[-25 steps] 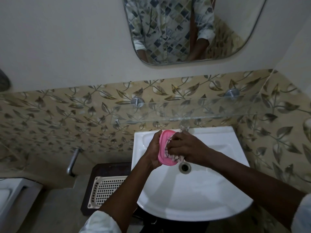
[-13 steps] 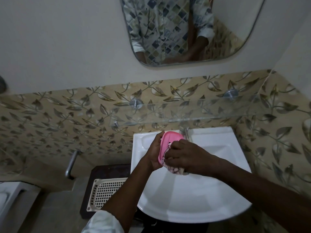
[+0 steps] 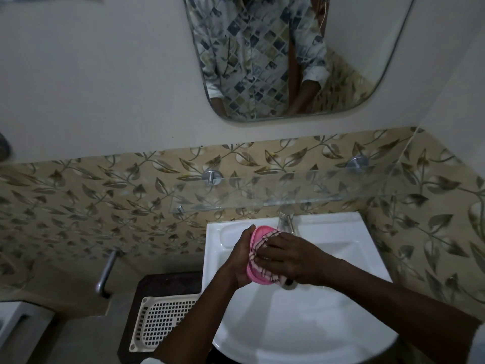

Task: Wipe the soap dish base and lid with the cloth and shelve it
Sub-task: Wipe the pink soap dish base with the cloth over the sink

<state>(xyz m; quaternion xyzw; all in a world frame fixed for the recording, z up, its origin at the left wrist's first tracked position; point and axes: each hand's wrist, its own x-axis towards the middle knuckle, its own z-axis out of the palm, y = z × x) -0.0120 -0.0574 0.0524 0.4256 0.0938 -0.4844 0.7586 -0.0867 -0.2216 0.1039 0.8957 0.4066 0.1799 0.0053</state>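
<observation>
Change: compared with half a second ago, the right hand lies flatter and further over the pink piece, and the cloth now reaches up to its top edge.
Soap dish piece: pink, oval, held on edge over the back of the basin; whether it is the base or the lid cannot be told.
Cloth: pale with dark check lines, pressed against the pink piece's open face, one end hanging out below the right palm.
Left hand: wrapped around the pink piece's left rim, fingers behind it, thumb side toward the camera.
Right hand: fingers together and laid flat, pushing the cloth onto the piece.
Sink: white, directly beneath both hands; the drain is partly hidden by the right hand.
Tap: metal, just behind the hands.
Glass shelf: clear, on the leaf-patterned tiles above the tap.
Mirror: above, reflecting a patterned shirt.
Basket: white lattice, left of the sink.
</observation>
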